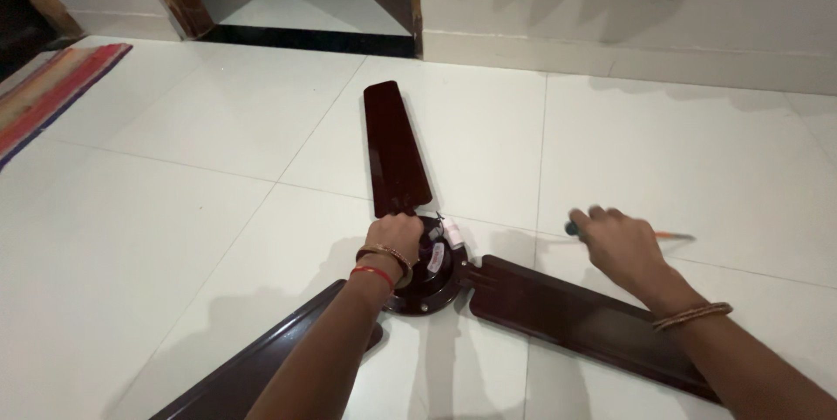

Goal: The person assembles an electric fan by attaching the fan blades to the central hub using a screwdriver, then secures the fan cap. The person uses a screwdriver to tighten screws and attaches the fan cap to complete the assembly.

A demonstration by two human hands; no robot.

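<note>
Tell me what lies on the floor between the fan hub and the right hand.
In the head view, only bare white tile and the root of one dark fan blade lie between the hub and the right hand.

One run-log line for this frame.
left hand: on ceiling fan hub | right hand: grips screwdriver | fan on white tile floor

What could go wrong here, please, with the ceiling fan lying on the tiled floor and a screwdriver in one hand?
The left hand rests on the motor hub beside a small white part; pressure there might knock or strain it. The right hand grips a screwdriver held low over the floor tiles, so a slip could scratch a tile or a fan blade. The blades spread across the floor could be stepped on.
</note>
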